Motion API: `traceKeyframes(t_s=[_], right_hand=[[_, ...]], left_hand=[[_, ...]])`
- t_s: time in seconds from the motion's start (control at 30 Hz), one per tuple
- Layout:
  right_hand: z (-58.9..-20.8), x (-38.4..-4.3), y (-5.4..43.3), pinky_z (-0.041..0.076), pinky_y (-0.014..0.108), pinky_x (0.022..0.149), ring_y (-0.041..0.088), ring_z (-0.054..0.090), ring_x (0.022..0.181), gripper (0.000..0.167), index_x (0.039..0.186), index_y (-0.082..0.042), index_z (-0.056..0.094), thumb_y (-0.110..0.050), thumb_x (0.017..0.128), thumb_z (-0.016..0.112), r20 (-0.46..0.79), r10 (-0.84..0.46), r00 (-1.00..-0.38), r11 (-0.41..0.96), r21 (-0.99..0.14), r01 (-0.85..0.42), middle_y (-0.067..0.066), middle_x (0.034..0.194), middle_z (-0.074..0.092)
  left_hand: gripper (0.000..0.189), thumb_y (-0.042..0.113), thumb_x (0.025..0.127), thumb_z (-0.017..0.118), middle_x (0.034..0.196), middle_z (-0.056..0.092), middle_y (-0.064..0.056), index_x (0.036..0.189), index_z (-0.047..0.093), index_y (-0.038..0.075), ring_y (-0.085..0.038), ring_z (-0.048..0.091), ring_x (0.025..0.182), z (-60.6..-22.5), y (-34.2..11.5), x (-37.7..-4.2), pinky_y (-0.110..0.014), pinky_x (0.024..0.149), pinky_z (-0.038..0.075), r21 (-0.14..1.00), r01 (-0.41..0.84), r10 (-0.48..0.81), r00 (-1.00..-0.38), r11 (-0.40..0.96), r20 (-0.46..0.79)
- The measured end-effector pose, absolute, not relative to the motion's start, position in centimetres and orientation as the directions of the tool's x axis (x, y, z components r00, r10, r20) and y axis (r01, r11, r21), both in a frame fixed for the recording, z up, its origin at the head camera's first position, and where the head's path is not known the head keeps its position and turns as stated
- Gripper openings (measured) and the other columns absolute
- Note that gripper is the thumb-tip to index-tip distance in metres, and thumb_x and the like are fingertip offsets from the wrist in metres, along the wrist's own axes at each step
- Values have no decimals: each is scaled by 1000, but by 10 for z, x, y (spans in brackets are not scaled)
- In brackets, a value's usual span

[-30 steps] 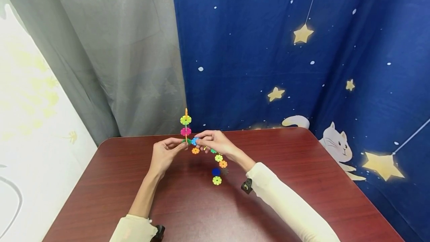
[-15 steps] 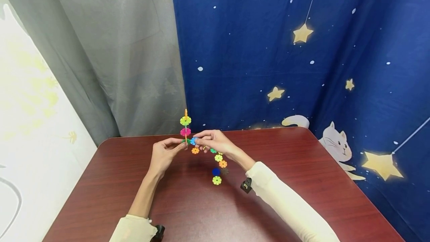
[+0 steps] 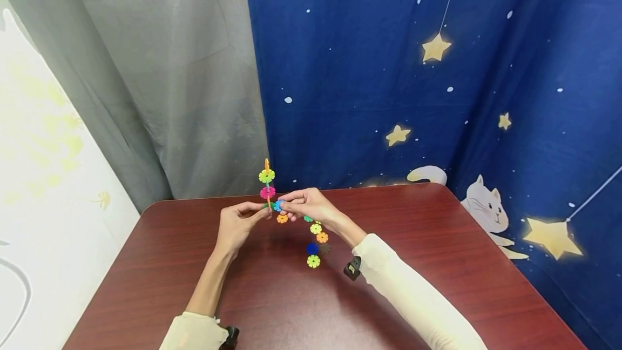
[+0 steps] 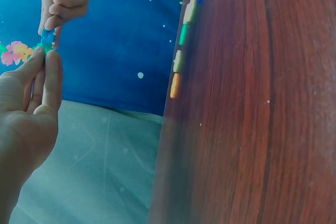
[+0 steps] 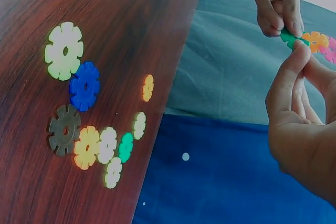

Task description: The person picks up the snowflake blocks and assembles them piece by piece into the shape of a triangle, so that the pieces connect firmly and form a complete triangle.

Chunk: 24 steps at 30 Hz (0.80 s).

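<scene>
In the head view, my left hand [image 3: 235, 227] pinches a green notched flower disc [image 5: 287, 38] between thumb and fingers. That disc is the bottom end of an upright chain of interlocking discs, with an orange one above it, then a pink disc [image 3: 268, 193], a yellow-green disc [image 3: 266, 176] and an orange one on top. My right hand [image 3: 315, 207] pinches a light blue flower disc [image 3: 278, 206] against the green disc's edge. Fingertips hide where the two meet, so I cannot tell how deep the slots engage.
Several loose discs lie on the red-brown table [image 3: 272, 307] below my right hand, among them a dark blue disc [image 5: 85, 86], a grey disc [image 5: 64, 129] and an orange disc [image 5: 148, 88]. Grey and blue curtains [image 3: 350, 80] hang behind the far edge.
The chain's top has come slightly down and left. Both hands keep their pinches, the right one and its blue disc shifting slightly left.
</scene>
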State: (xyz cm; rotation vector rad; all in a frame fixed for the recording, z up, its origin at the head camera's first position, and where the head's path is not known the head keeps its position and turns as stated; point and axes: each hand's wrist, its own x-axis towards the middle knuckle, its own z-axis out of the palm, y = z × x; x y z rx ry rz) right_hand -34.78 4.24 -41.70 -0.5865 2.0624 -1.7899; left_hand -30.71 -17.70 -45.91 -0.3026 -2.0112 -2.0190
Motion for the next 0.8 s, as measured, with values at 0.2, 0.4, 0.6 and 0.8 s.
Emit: traceKeyframes(t_s=[0.2,0.4,0.6,0.8], right_hand=[[-419,-348,41,62,29,76,12,70,74,29,123,2,73,-13,99,72,7,-515,-857,90,-994,-62,34,115,69],[-420,-348,36,63,35,79,12,71,78,31,129,3,69,-13,102,68,67,-535,-842,77,-989,-127,24,106,75],[-423,-348,32,63,35,78,12,72,79,34,133,7,65,-10,104,64,98,-553,-828,44,-988,-147,20,103,76],[-424,-351,35,63,36,81,15,73,83,35,135,4,64,-15,105,63,88,-549,-831,62,-987,-146,17,104,77]], left_hand=[[20,7,88,84,90,79,-14,101,78,-6,-29,78,85,-460,-175,-307,-37,85,62,941,338,-43,-940,-3,337],[22,5,89,83,94,78,-19,104,76,-9,-32,78,87,-459,-179,-308,-36,86,61,940,338,-52,-941,-45,336],[26,4,90,82,96,78,-16,107,73,-12,-31,78,89,-460,-182,-310,-44,88,60,944,323,-41,-946,-69,321],[28,3,90,81,97,77,-16,109,70,-14,-27,78,87,-458,-183,-310,-44,87,60,944,320,-11,-947,-83,321]])
